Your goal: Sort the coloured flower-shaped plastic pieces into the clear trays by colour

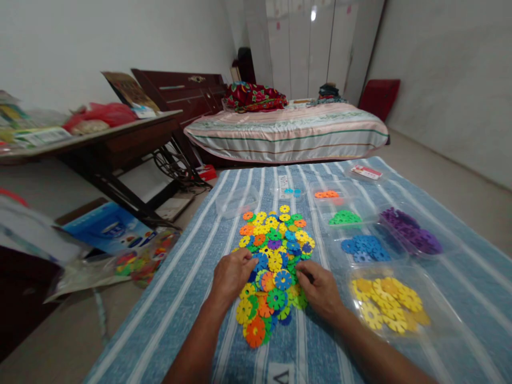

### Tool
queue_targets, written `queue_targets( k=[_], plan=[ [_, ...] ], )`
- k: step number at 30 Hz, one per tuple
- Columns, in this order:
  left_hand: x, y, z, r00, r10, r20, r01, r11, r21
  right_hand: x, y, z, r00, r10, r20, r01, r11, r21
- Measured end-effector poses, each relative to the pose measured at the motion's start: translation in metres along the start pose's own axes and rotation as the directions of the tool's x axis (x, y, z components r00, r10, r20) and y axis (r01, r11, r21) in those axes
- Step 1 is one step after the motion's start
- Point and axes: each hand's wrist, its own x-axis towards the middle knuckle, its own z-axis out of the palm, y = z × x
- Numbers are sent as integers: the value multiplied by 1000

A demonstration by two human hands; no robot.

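A pile of flower-shaped plastic discs (276,298) in yellow, green, orange, blue and purple lies on the striped cloth. At its left side is my left hand (234,272), with the fingers bent together beside a blue disc (261,261). My right hand (320,285) rests against the right side of the pile, thumb and fingers curled together next to green discs. Whatever is between the fingertips of either hand is too small or hidden to make out.
To the right, clear containers hold yellow discs (390,304), blue discs (366,249), purple discs (410,229), green discs (344,217) and orange discs (327,194). Beyond the pile stand a clear container (238,202) and light-blue discs (293,192). A bed (288,133) is behind.
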Motion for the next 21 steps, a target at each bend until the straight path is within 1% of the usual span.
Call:
queue_targets(
  k=[2,4,5,7,9,12,14,16,17,19,20,21],
  plan=[
    [2,-3,1,1000,-22,15,25,982,-189,-1,1,0,1000,0,-7,0,1000,3],
    [4,-4,1,998,-48,43,60,926,-372,-1,1,1,1000,-3,-14,3,1000,4],
    [6,-2,1,997,-58,49,73,898,-434,-2,1,1,1000,-4,-16,4,1000,3],
    [8,6,1,997,-66,42,78,865,-496,-2,1,0,1000,-2,-18,2,1000,2],
    [12,22,1,998,-43,36,55,853,-518,-2,1,0,1000,5,-9,-5,1000,3],
    [20,59,7,998,33,45,-1,824,-567,-1,0,-2,1000,19,11,-19,1000,1],
    [26,89,12,992,102,71,-33,769,-638,-1,0,-2,999,27,19,-27,1000,1],
    [31,116,15,977,176,120,-32,676,-737,-2,1,-3,999,31,26,-31,1000,4],
    [33,125,16,967,220,128,-45,642,-765,-2,1,-3,999,33,29,-33,999,4],
    [37,133,16,960,268,86,-105,624,-775,-2,2,-2,999,37,35,-37,999,-2],
    [38,131,14,959,278,52,-145,642,-753,-2,2,-2,999,37,35,-37,999,-6],
    [39,123,13,960,278,17,-182,672,-718,-2,2,-2,999,36,32,-36,999,-9]
  ],
)
